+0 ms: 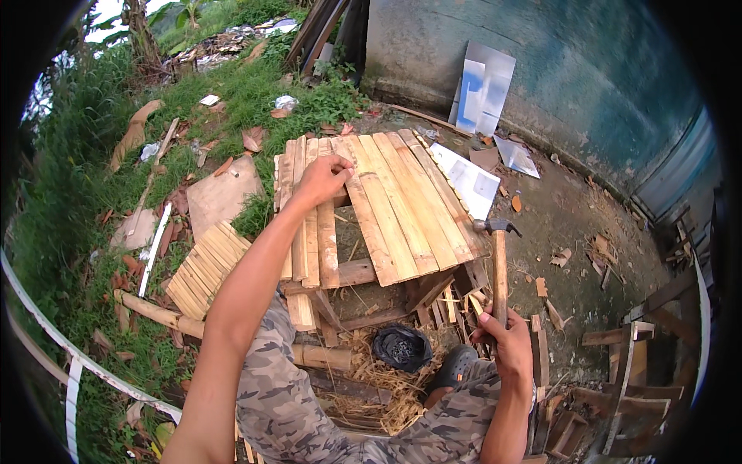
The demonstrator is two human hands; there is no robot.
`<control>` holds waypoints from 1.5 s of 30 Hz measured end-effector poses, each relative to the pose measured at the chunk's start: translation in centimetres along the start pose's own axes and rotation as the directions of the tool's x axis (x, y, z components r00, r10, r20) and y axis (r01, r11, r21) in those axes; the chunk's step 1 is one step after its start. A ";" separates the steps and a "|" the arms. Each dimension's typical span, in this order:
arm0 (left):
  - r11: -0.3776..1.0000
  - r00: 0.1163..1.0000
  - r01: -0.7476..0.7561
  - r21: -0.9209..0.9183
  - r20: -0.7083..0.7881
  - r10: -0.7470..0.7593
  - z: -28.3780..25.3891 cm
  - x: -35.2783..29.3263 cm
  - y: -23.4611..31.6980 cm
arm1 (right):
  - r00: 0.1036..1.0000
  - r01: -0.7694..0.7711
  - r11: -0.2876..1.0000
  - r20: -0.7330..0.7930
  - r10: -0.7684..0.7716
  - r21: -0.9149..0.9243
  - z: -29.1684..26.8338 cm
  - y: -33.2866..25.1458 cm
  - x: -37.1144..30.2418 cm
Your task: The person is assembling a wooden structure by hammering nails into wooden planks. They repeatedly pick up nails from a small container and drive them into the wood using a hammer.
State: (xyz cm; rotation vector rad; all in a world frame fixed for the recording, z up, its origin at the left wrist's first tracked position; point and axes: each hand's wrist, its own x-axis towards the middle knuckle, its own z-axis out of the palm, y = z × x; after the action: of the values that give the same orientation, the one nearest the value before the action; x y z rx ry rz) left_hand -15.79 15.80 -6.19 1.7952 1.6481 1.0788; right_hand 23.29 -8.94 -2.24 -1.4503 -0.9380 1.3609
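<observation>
Wooden slats [396,228]: left hand [325,179] is pinching, seemingly positioning (contents unclear); right hand [508,342] is gripping a hammer [500,271], any blow needing aim.

Contents, if any, of the left hand [325,179], too indistinct.

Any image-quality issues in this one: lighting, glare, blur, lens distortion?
Head view: soft daylight, no hard shadows across the wooden slats; sky washed out at upper left; black fisheye border, with the white rail appearing curved; hammer and right hand reasonably clear; any small item at the left hand's fingertips can't be made out.
</observation>
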 end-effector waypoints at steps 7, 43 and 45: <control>0.997 0.999 -0.038 0.061 0.031 0.036 -0.3 -0.2 -0.2 | 1.000 0.013 1.000 0.008 -0.013 0.003 0.1 0.3 0.2; 0.987 0.990 -0.140 0.078 0.011 0.140 -0.4 -0.4 -0.6 | 0.966 0.248 0.825 0.191 -0.172 -0.508 11.4 -7.1 2.3; 0.990 0.993 -0.121 0.074 0.016 0.120 -0.4 -0.5 -0.6 | 0.964 0.253 0.815 0.208 -0.167 -0.522 12.8 -7.3 3.3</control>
State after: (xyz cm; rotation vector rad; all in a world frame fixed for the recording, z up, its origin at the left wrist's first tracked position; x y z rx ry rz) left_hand -16.43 15.35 -6.51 1.9674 1.6111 1.0685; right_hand 11.28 -2.15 4.02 -1.6025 -1.6406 1.0914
